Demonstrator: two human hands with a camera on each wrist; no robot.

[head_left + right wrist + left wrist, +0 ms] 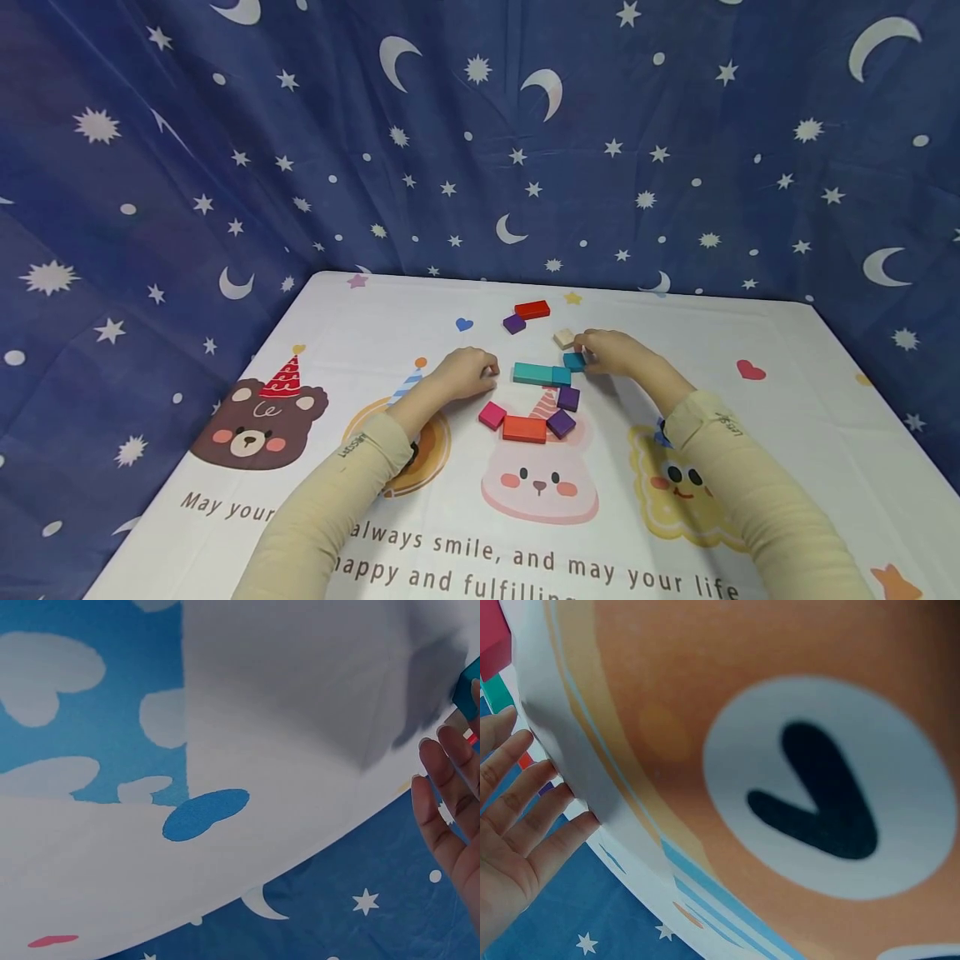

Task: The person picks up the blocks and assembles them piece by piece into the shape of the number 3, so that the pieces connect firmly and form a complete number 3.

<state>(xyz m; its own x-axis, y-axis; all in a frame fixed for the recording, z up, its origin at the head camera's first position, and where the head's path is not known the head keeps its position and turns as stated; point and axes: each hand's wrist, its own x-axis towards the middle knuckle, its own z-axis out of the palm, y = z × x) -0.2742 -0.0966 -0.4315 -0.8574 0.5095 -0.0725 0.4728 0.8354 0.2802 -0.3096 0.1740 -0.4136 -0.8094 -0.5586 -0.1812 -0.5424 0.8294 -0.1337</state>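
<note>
In the head view my right hand (611, 352) pinches a small blue block (574, 362) at the right end of a row. That row is a long teal block (532, 373) with another small blue block (561, 376) against it. The right wrist view shows the pinched block (468, 691) by the thumb, at the frame's edge. My left hand (467, 372) rests on the table left of the teal block and holds nothing; its fingers are loosely extended in the left wrist view. Two purple blocks (568, 398), an orange-red block (524, 429) and a pink block (492, 415) curve below the row.
Farther back lie a red block (532, 310), a purple block (514, 323) and a pale wooden block (564, 338), the last close to my right fingertips. A white cloth with cartoon prints (540, 508) covers the table. A blue starry curtain (465, 167) hangs behind it.
</note>
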